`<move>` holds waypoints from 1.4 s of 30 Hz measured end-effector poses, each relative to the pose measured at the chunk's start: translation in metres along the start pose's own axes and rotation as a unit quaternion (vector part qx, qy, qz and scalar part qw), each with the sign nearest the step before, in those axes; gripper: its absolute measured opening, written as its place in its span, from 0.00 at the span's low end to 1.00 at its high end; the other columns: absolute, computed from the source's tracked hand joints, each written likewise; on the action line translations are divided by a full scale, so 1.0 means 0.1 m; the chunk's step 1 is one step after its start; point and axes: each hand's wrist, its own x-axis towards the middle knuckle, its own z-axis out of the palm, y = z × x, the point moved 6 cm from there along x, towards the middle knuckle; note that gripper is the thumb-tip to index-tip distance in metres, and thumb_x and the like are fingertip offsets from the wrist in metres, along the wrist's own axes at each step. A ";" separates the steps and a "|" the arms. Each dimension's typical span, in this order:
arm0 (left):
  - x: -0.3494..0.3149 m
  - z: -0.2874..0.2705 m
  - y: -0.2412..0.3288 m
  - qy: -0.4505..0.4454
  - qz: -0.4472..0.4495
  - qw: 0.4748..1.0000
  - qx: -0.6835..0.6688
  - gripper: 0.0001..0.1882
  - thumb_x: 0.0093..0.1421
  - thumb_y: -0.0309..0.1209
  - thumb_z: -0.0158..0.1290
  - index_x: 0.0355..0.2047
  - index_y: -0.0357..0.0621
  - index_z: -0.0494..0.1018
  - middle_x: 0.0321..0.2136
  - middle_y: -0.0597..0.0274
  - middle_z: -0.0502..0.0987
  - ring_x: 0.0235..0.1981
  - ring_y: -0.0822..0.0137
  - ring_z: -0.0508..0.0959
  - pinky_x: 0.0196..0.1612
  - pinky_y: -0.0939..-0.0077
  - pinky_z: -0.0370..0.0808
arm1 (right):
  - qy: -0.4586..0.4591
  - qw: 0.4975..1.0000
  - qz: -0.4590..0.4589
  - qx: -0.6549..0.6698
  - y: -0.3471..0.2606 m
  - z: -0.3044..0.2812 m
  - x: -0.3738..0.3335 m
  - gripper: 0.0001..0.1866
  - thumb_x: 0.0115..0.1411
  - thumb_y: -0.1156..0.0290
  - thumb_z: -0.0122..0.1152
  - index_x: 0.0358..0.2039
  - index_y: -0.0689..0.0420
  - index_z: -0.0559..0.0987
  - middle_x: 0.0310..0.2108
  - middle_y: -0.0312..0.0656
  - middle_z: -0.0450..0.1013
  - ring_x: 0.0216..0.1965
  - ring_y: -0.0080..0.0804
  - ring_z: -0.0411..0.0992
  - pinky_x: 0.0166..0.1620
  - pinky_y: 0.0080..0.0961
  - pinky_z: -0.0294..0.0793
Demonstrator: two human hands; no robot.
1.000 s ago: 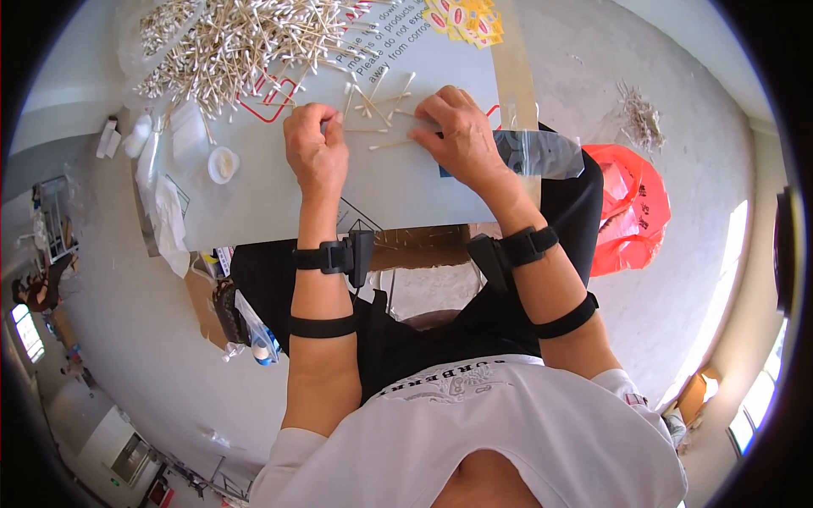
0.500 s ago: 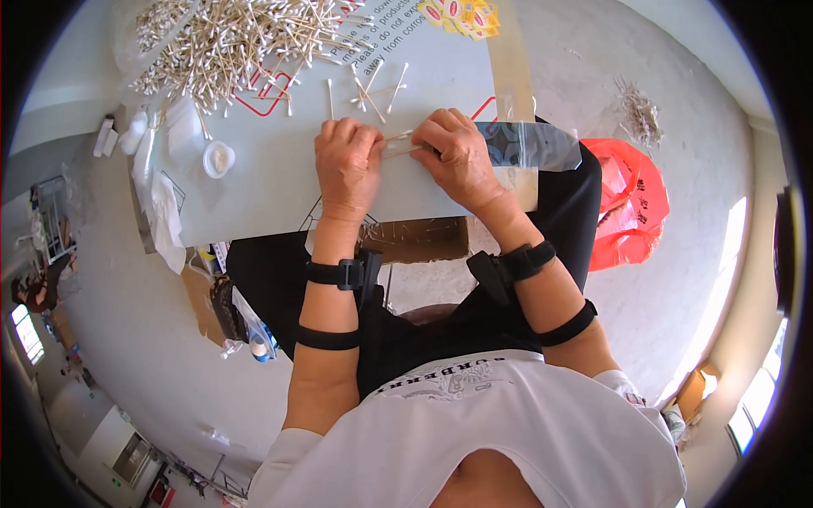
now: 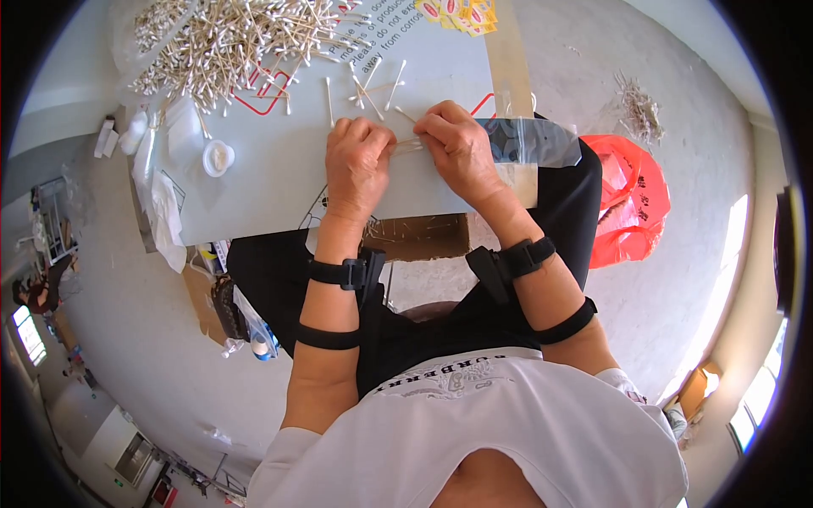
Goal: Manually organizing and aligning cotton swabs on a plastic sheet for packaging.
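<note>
Over the near part of the grey table board [image 3: 271, 186], my left hand [image 3: 359, 165] and my right hand [image 3: 460, 151] face each other, a short gap apart. Cotton swabs [image 3: 408, 146] lie across that gap, and the fingers of both hands are closed on their ends. From my right fingertips another swab [image 3: 405, 113] sticks out toward the upper left. How many each hand holds is hidden by the fingers. Just beyond my hands, several loose swabs [image 3: 367, 92] are scattered on the board, one [image 3: 329, 97] standing off to the left of the others.
A large heap of swabs [image 3: 229, 51] covers the far left. Nearer stands a small white cup [image 3: 218, 158]. Small yellow packets [image 3: 461, 13] lie at the far right, and a clear plastic bag [image 3: 542, 144] overhangs the right edge. Below are a cardboard box [image 3: 423, 239] and a red bag [image 3: 631, 203].
My left hand has shifted slightly right, and my right hand a little up and away. A swab at my right fingertips now tilts toward the upper left.
</note>
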 end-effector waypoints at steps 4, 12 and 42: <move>-0.01 0.02 0.01 -0.009 -0.002 1.000 -0.010 0.07 0.43 0.19 0.58 0.24 0.42 0.74 0.24 0.63 0.72 0.31 0.59 0.71 0.35 0.66 0.70 | -0.044 0.995 -0.023 -0.090 -0.03 0.06 0.10 0.06 0.47 0.81 0.56 0.27 0.56 0.76 0.29 0.42 0.71 0.33 0.44 0.70 0.36 0.34 0.72; -0.01 -0.03 -0.06 0.076 -0.043 0.995 -0.052 0.07 0.46 0.20 0.57 0.25 0.43 0.72 0.25 0.61 0.72 0.32 0.55 0.72 0.35 0.63 0.70 | -0.022 0.999 -0.010 -0.031 0.03 0.03 0.52 0.14 0.48 0.81 0.56 0.37 0.54 0.79 0.36 0.45 0.71 0.40 0.43 0.71 0.41 0.34 0.73; 0.09 -0.06 -0.39 -0.016 -0.184 0.983 -0.009 0.04 0.52 0.23 0.54 0.28 0.44 0.72 0.26 0.58 0.75 0.28 0.52 0.76 0.30 0.59 0.71 | -0.070 0.993 -0.066 -0.075 -0.05 0.00 0.02 0.07 0.44 0.77 0.63 0.26 0.54 0.76 0.31 0.37 0.70 0.37 0.39 0.67 0.42 0.32 0.66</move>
